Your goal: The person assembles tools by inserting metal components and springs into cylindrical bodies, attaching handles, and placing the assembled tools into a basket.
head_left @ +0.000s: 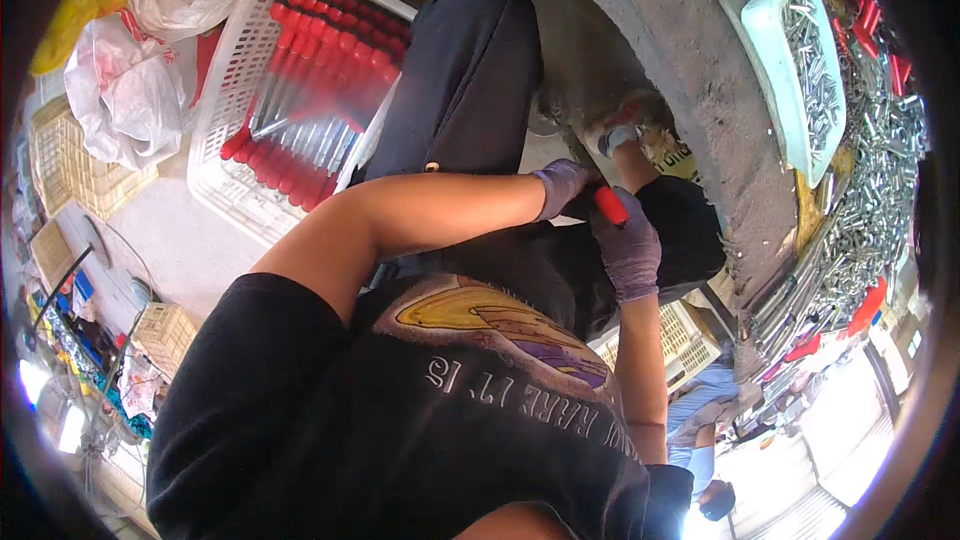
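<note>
While both gloved hands meet at the centre of the frame, the right hand (630,250) closes around a red handle (610,204), and the left hand (562,186) curls against its upper end, seemingly to steady it. Behind them, upper left, a white basket (232,90) holds rows of red-handled screwdrivers (310,100), laid parallel within reach. At the right, the bench (700,100) carries a pale tray (765,20) of metal parts. Any shaft below the handle is hidden, and the left hand's grip is unclear.
</note>
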`<state>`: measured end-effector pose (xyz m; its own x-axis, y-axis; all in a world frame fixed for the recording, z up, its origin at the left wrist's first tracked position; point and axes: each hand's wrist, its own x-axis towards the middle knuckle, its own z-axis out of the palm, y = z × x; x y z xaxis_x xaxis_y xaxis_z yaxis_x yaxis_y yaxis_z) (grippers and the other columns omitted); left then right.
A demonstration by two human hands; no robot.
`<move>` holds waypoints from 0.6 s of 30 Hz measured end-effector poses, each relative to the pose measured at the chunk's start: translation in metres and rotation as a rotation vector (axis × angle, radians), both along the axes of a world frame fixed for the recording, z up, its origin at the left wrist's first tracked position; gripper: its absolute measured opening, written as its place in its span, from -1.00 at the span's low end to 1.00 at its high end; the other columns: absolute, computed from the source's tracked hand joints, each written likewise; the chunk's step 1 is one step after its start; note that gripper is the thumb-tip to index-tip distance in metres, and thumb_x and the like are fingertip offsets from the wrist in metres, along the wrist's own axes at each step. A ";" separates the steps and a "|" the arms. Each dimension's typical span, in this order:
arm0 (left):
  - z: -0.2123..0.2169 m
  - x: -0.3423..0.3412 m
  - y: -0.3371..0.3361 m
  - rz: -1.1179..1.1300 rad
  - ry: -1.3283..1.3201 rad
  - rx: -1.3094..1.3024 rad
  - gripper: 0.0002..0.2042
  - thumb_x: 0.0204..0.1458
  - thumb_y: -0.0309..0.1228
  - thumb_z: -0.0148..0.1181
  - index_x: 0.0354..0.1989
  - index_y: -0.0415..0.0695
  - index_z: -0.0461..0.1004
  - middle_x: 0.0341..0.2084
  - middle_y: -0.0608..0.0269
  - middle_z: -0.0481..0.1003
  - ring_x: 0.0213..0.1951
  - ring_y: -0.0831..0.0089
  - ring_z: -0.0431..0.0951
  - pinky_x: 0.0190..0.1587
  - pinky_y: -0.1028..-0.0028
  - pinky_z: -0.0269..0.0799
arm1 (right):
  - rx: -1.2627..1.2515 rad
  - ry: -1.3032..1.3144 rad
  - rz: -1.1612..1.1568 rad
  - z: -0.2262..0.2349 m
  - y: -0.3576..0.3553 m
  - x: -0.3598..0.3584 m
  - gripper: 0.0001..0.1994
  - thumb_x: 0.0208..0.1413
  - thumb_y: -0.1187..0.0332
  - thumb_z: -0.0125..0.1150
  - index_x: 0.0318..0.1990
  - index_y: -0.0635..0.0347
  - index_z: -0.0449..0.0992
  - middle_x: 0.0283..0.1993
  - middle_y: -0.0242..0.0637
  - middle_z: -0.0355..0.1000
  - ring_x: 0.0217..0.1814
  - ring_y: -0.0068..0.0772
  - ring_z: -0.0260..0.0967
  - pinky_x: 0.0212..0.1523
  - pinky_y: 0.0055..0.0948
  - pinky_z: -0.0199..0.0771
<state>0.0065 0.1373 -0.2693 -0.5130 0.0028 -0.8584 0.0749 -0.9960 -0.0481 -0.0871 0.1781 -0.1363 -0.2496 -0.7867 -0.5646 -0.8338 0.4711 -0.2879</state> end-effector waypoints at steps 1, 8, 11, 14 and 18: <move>-0.008 0.003 0.003 -0.116 0.050 -0.298 -0.81 0.08 -0.31 0.07 -0.24 -0.13 0.51 -0.41 0.18 0.55 -0.46 0.36 0.56 -0.39 0.38 0.50 | 0.001 0.000 0.005 -0.002 -0.001 -0.001 -0.63 -0.05 0.20 0.23 -0.04 -0.01 0.45 -0.17 -0.17 0.48 -0.10 -0.08 0.44 -0.12 -0.27 0.42; -0.001 0.007 -0.002 -0.328 -0.087 -0.569 -0.74 0.04 -0.24 0.06 -0.26 -0.16 0.52 -0.42 0.17 0.53 -0.44 0.35 0.55 -0.35 0.40 0.49 | 0.035 0.021 0.074 -0.008 -0.006 0.005 -0.61 -0.03 0.12 0.18 -0.01 -0.06 0.43 -0.18 -0.16 0.48 -0.10 -0.05 0.43 -0.13 -0.22 0.42; 0.001 0.003 -0.005 -0.219 -0.089 -0.321 -0.72 0.03 -0.23 0.07 -0.25 -0.19 0.52 -0.40 0.16 0.53 -0.41 0.34 0.55 -0.32 0.39 0.48 | 0.088 0.062 0.071 -0.008 -0.007 0.007 -0.60 -0.02 0.11 0.16 0.00 -0.07 0.42 -0.17 -0.16 0.48 -0.10 -0.04 0.42 -0.13 -0.20 0.42; 0.015 0.005 -0.008 -0.204 -0.106 -0.298 -0.70 0.03 -0.22 0.07 -0.23 -0.21 0.52 -0.40 0.16 0.54 -0.38 0.34 0.55 -0.30 0.36 0.48 | 0.059 0.042 0.044 -0.009 -0.002 0.005 -0.61 -0.03 0.10 0.16 -0.01 -0.07 0.42 -0.17 -0.15 0.48 -0.10 -0.03 0.42 -0.14 -0.19 0.42; -0.003 0.001 -0.007 -0.386 -0.221 -0.389 -0.66 0.05 -0.19 0.05 -0.21 -0.23 0.51 -0.40 0.12 0.53 -0.36 0.34 0.55 -0.22 0.35 0.45 | 0.076 0.068 0.035 -0.021 0.004 0.005 -0.62 -0.03 0.10 0.16 -0.03 -0.06 0.43 -0.17 -0.15 0.47 -0.12 -0.02 0.42 -0.15 -0.18 0.42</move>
